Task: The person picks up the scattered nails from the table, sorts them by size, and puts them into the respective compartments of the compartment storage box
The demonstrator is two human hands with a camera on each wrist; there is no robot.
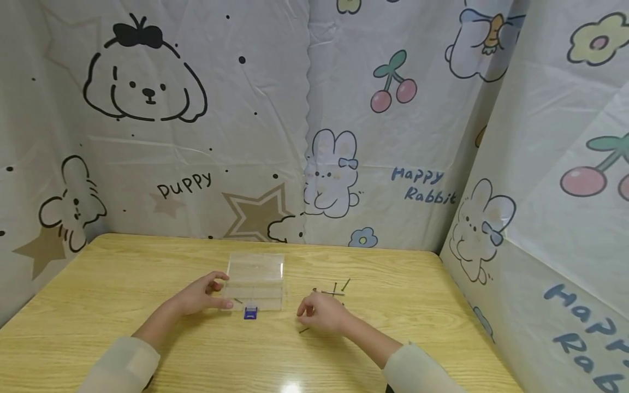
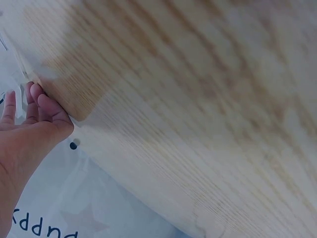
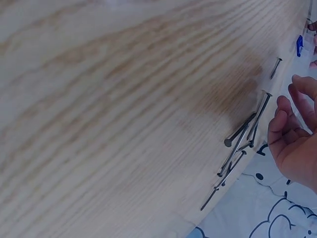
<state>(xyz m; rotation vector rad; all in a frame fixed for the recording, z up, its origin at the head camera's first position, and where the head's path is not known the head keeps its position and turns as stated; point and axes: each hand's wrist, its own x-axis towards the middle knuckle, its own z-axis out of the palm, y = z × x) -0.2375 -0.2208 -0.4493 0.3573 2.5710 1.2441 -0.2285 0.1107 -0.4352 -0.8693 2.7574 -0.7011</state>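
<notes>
A clear plastic box (image 1: pixel 255 295) with its lid (image 1: pixel 256 267) raised and a blue latch (image 1: pixel 250 313) at the front stands on the table. One small nail (image 1: pixel 238 300) lies inside, toward the left. My left hand (image 1: pixel 201 295) holds the box by its left side, thumb at the front corner and fingers farther back. Right of the box, my right hand (image 1: pixel 324 314) hovers over loose nails (image 1: pixel 334 292), its fingers loosely bent with nothing visible between them. In the right wrist view several nails (image 3: pixel 242 139) lie crossed in a pile, and a single nail (image 3: pixel 276 68) lies apart.
The wood-grain table (image 1: pixel 245 360) ends at the back against a printed cloth (image 1: pixel 255 120), and another cloth wall (image 1: pixel 550 245) rises along the right side. One nail (image 1: pixel 303 330) lies nearer the front, just below the right hand.
</notes>
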